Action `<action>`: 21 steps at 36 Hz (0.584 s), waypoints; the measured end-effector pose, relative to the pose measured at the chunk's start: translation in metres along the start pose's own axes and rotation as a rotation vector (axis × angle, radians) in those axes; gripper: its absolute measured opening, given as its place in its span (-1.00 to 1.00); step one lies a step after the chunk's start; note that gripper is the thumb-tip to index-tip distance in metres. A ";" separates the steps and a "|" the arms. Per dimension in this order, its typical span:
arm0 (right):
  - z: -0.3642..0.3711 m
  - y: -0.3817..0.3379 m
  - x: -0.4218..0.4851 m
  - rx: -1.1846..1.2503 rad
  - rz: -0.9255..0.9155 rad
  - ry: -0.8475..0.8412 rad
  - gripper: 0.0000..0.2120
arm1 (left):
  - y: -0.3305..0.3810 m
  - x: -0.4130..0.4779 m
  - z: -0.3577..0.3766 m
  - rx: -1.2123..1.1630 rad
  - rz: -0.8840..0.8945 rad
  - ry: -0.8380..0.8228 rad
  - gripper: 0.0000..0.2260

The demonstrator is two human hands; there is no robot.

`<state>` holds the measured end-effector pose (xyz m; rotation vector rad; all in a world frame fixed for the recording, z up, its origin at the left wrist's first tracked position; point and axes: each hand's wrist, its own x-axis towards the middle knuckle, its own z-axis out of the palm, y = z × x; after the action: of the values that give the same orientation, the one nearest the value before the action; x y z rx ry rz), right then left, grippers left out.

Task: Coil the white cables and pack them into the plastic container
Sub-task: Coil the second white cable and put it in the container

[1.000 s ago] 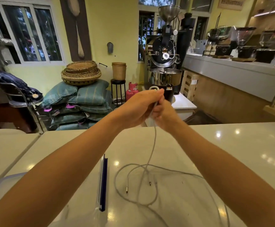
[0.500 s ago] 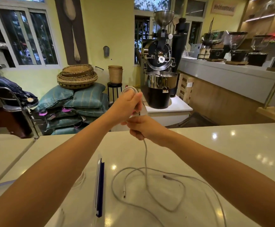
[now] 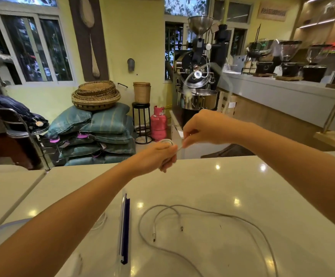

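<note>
My left hand (image 3: 160, 155) is closed around a small coil of white cable (image 3: 167, 141), held above the far edge of the white counter (image 3: 232, 182). My right hand (image 3: 204, 127) pinches the same cable just right of the coil; a blurred loop of it swings up in the air behind that hand. A second white cable (image 3: 202, 212) lies loose on the counter in a wide loop, its two plug ends near the middle. The plastic container (image 3: 1, 228) shows only as a clear rim at the lower left, mostly hidden by my left forearm.
A clear bag with a dark blue zip strip (image 3: 125, 228) lies on the counter left of the loose cable. Beyond the counter stand a coffee roaster (image 3: 197, 84), a pink gas cylinder (image 3: 158, 123), stacked sacks and baskets.
The cable that hung from my hands down to the counter has been lifted off it. My right hand moved up and right, whipping the free length into the air; the coil in my left hand grew.
</note>
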<state>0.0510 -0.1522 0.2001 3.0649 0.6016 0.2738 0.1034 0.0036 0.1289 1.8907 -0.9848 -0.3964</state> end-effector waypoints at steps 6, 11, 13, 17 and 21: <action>-0.003 0.009 0.002 -0.004 -0.142 0.231 -0.74 | 0.008 -0.008 -0.003 -0.253 -0.007 -0.138 -0.68; 0.010 0.021 0.011 0.523 0.041 0.455 -0.80 | 0.025 -0.009 -0.014 -0.510 0.093 -0.170 -0.69; 0.021 0.020 0.015 0.779 0.113 0.513 -0.80 | 0.033 -0.006 -0.015 -0.560 0.133 -0.175 -0.64; 0.053 0.007 0.028 1.347 0.163 0.521 -0.75 | 0.049 0.001 -0.012 -0.604 0.200 -0.144 -0.63; 0.078 -0.024 0.035 1.602 0.363 0.389 -0.57 | 0.058 0.007 -0.010 -0.564 0.194 -0.023 -0.66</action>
<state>0.0876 -0.1150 0.1278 4.7532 0.2328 0.6460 0.0875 -0.0100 0.1841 1.2754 -0.9408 -0.5183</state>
